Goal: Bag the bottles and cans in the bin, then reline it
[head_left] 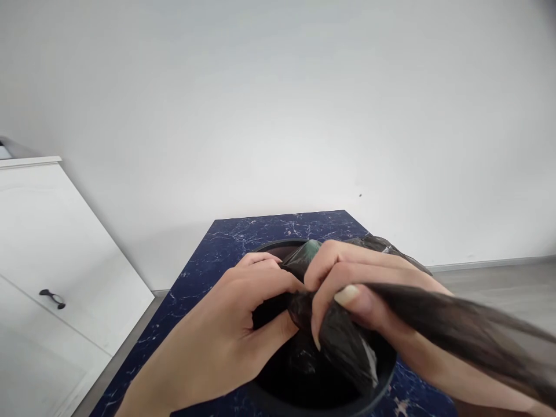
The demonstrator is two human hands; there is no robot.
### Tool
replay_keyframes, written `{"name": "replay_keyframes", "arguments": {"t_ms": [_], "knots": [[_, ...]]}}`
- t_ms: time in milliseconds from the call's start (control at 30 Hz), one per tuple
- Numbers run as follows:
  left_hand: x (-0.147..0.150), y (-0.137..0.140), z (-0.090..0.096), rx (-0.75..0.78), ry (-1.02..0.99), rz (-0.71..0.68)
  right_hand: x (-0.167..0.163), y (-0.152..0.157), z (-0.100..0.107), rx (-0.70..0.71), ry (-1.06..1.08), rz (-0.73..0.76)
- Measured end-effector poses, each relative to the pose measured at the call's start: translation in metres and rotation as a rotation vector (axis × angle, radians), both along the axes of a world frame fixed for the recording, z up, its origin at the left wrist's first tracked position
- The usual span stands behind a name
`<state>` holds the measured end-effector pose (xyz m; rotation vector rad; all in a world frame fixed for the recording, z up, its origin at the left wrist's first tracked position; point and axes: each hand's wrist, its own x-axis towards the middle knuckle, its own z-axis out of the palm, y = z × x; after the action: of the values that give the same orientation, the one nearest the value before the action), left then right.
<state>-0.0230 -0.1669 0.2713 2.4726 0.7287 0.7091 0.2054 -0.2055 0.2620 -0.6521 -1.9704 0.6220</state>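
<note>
A thin black plastic bag is bunched over a round black bin. My left hand pinches the gathered plastic between thumb and forefinger, above the bin's opening. Close against it, my right hand is closed on the same bag, thumb pressed to the curled fingers. From the right hand a long twisted stretch of the bag trails off to the lower right, over the forearm. More of the plastic lies behind the right hand. What is inside the bag, if anything, cannot be made out.
The bin stands on a dark blue marble-patterned tabletop set close to a white wall. At left is a white cabinet with a black handle. Grey floor shows at right.
</note>
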Motion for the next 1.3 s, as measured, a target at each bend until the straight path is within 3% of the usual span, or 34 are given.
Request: {"name": "replay_keyframes", "arguments": {"t_ms": [100, 233, 367, 633, 800, 1033, 1200, 1300], "knots": [[0.0, 0.001, 0.0, -0.007, -0.022, 0.031, 0.006, -0.001, -0.003, 0.028, -0.079, 0.037], [-0.001, 0.003, -0.001, 0.035, -0.01, 0.118, 0.011, -0.003, -0.006, 0.024, -0.197, -0.111], [-0.003, 0.005, -0.005, 0.078, -0.027, 0.169, 0.013, -0.002, -0.007, 0.14, -0.226, -0.181], [-0.004, 0.006, -0.008, 0.176, -0.052, 0.244, 0.008, 0.001, -0.013, 0.282, -0.308, -0.47], [-0.003, 0.001, -0.01, 0.114, -0.084, 0.256, 0.007, 0.004, -0.013, 0.383, -0.34, -0.553], [-0.002, -0.004, -0.002, -0.027, -0.072, 0.048, 0.006, 0.007, -0.016, 0.583, -0.216, -0.584], [0.0, -0.003, -0.001, -0.088, -0.187, 0.183, 0.004, 0.007, -0.02, 0.642, -0.19, -0.49], [0.003, -0.003, 0.002, -0.103, -0.212, 0.164, 0.003, 0.005, -0.019, 0.641, -0.203, -0.454]]}}
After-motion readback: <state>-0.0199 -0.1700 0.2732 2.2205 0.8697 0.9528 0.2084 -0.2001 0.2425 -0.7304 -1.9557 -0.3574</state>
